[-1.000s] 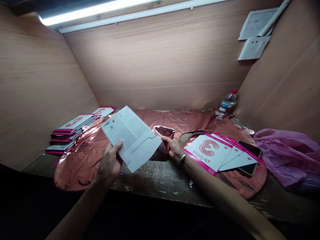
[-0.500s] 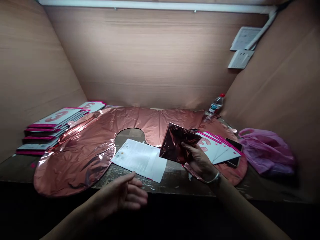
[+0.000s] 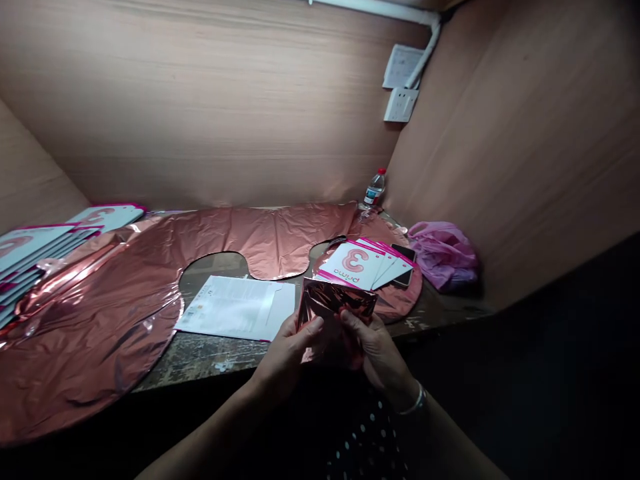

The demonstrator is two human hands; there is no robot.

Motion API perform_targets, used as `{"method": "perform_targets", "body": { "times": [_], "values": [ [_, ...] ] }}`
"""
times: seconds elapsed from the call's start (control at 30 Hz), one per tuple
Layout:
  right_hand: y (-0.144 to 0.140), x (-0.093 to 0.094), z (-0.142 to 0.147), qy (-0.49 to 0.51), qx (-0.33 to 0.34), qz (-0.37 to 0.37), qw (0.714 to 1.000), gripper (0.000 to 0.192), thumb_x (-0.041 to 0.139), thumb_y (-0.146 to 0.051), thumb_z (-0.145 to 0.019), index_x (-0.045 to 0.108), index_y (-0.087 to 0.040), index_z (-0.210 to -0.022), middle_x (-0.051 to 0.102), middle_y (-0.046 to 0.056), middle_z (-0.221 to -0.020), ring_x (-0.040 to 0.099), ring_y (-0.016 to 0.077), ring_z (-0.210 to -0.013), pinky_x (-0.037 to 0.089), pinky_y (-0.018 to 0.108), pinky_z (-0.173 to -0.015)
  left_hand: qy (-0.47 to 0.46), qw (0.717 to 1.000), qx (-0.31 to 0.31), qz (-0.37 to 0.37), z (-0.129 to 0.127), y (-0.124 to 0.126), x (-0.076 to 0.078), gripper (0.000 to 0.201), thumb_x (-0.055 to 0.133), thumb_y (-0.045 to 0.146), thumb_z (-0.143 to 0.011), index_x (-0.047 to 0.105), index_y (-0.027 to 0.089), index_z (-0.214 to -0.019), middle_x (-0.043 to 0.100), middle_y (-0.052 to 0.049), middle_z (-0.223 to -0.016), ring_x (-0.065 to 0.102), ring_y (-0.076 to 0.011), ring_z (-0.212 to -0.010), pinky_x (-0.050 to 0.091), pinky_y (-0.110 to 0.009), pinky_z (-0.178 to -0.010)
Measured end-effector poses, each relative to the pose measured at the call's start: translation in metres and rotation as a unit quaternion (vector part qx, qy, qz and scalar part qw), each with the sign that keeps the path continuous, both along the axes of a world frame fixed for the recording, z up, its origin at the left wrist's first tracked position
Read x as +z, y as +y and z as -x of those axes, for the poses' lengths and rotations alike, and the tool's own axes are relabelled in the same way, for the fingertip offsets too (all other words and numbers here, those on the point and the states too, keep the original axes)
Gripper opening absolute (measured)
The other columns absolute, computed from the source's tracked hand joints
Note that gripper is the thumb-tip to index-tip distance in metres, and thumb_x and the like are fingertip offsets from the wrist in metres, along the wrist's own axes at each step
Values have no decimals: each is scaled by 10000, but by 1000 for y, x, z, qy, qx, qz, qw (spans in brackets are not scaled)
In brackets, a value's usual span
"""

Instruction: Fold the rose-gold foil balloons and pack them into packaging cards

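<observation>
A folded rose-gold foil balloon (image 3: 330,300) is held between both my hands, in front of the table's near edge. My left hand (image 3: 293,347) grips its left side, thumb on top. My right hand (image 3: 377,350), with a bracelet at the wrist, pinches its right side. Beyond it lie several white and pink envelopes (image 3: 353,260) printed with a 3. To the left, a white printed envelope (image 3: 235,307) lies flat on the worn table. A large unfolded rose-gold foil balloon (image 3: 110,333) in the shape of a 3 spreads over the tabletop around it.
Stacked envelopes (image 3: 35,250) stand at the far left. A dark phone (image 3: 403,277) is partly under the fanned envelopes. A pink plastic bag (image 3: 443,253) sits on the right, and a water bottle (image 3: 375,188) stands in the back corner. Wooden panels (image 3: 200,120) enclose the table.
My left hand, free before, has come over and taken hold of the folded balloon. My right hand has brought it lower and closer. The view has turned to the right.
</observation>
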State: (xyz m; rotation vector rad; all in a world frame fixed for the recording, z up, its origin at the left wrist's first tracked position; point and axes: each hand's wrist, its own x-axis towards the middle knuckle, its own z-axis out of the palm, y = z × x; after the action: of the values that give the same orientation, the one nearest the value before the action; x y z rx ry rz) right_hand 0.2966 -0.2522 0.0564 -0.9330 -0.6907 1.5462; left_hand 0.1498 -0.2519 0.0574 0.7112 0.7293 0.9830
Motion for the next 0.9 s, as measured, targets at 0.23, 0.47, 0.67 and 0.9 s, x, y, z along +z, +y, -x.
{"method": "perform_targets", "body": {
  "times": [0.23, 0.47, 0.67, 0.9],
  "values": [
    [6, -9, -39, 44, 105, 70, 991, 381, 789, -430, -758, 704, -190, -1041, 759, 49, -932, 711, 243, -878, 544, 384, -846, -21, 999, 41, 29, -26, -11, -15, 495, 784, 378, -772, 655, 132, -1181, 722, -143, -1080, 702, -263, -931, 529, -372, -863],
    [39, -16, -11, -9, 251, 54, 966, 352, 780, -397, -761, 662, -175, -1008, 731, 28, -882, 674, 154, -741, 545, 256, -682, 77, 990, 120, 16, 27, 9, -12, 434, 790, 386, -741, 707, 90, -1048, 739, -102, -878, 670, -174, -702, 486, -254, -677],
    [58, -13, 19, -39, 325, 61, 943, 408, 749, -370, -789, 602, -213, -1136, 707, 7, -872, 690, 131, -759, 550, 214, -649, 226, 963, 121, 84, 104, 46, -11, 354, 849, 346, -615, 717, 88, -819, 697, -69, -695, 568, -127, -549, 367, -222, -515],
    [50, -27, 20, -75, 265, 86, 957, 743, 781, -376, -766, 406, -168, -1374, 667, 133, -1198, 658, 225, -1091, 546, 329, -899, 258, 961, 53, 87, 133, 62, -21, 420, 878, 371, -566, 730, 75, -824, 707, -76, -708, 576, -140, -566, 365, -226, -525]
  ]
}}
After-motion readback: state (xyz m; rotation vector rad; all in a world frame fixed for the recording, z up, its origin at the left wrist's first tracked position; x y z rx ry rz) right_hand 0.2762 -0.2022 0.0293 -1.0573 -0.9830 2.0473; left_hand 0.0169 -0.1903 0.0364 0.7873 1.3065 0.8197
